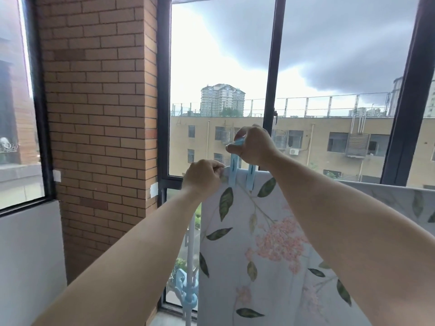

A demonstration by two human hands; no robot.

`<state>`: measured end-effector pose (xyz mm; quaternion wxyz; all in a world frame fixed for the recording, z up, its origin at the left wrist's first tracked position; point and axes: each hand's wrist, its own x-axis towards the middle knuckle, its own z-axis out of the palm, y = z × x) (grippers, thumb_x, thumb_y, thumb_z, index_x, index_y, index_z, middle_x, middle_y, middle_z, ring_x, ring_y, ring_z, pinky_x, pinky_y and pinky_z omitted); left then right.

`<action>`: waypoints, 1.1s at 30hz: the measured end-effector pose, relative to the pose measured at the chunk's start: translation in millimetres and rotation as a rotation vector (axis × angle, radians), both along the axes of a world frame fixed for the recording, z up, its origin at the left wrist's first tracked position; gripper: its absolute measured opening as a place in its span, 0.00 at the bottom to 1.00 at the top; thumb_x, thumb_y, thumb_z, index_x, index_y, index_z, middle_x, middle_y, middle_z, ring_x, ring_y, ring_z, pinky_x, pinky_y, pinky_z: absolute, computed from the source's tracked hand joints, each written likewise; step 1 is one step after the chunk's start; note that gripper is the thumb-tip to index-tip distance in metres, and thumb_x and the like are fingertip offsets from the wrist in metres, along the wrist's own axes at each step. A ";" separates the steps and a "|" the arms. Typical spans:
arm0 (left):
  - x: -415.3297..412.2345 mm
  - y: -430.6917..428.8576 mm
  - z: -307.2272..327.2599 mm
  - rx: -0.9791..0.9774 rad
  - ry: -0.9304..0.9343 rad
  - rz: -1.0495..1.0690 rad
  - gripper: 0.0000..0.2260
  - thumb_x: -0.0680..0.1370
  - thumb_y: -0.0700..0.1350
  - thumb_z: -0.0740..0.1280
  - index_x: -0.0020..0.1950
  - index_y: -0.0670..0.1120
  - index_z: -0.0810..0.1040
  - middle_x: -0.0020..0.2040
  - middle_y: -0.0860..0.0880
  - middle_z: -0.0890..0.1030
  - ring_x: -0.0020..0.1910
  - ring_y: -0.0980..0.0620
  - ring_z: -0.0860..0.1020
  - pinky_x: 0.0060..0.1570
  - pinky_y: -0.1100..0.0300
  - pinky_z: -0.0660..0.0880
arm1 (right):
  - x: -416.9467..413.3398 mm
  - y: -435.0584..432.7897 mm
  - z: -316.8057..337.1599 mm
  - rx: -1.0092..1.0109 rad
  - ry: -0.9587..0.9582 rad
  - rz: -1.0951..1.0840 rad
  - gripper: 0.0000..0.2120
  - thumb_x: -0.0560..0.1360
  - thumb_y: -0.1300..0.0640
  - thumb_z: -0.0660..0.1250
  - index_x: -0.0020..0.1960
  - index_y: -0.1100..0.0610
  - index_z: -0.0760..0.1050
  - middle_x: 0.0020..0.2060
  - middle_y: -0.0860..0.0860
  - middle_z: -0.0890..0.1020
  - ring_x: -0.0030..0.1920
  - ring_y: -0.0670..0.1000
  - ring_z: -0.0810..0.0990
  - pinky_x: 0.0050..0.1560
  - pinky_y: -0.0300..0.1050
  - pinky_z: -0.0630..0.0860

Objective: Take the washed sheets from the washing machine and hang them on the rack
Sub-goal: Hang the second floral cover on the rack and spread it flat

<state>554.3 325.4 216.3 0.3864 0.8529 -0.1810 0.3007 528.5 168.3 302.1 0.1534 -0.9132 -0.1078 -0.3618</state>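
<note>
Pinching the sheet [254, 243] edge at the rack's top: left hand [202, 176] | right hand [253, 147] squeezing a blue peg [235, 158] onto it | second peg [250, 176] just beside, clipped on

2 hands [203, 176] [253, 147], 2 blue pegs [233, 172] [251, 176], 1 floral sheet [263, 243], 1 rack pole [191, 250]

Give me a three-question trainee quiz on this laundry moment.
1. True or false: the floral leaf-printed sheet already hangs over the rack.
2. How many light blue plastic clothespins sit on its top edge? A) none B) two C) five
3. Which hand pinches the sheet's corner?

Key: 1. True. 2. B; the right hand grips the left pin. 3. The left hand.
</note>
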 end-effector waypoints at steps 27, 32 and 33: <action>10.7 56.1 -190.3 -0.671 0.352 0.423 0.10 0.83 0.43 0.56 0.57 0.45 0.77 0.52 0.45 0.82 0.45 0.46 0.79 0.34 0.59 0.71 | -50.1 18.6 -127.8 -0.113 -0.737 0.155 0.05 0.74 0.58 0.68 0.41 0.56 0.83 0.53 0.51 0.85 0.69 0.58 0.75 0.73 0.66 0.63; 29.4 60.4 -256.0 -0.423 0.686 0.352 0.16 0.81 0.42 0.55 0.63 0.45 0.79 0.59 0.44 0.81 0.52 0.43 0.78 0.49 0.55 0.75 | -47.9 29.8 -183.2 -0.041 -0.371 0.280 0.08 0.75 0.57 0.65 0.42 0.57 0.82 0.40 0.49 0.83 0.44 0.53 0.80 0.44 0.51 0.78; 31.6 61.0 -263.2 -0.368 0.715 0.337 0.17 0.81 0.42 0.56 0.64 0.44 0.79 0.61 0.44 0.80 0.56 0.43 0.77 0.53 0.54 0.74 | -47.3 32.5 -196.1 -0.019 -0.248 0.301 0.08 0.75 0.57 0.65 0.42 0.57 0.82 0.38 0.48 0.82 0.40 0.52 0.79 0.40 0.49 0.78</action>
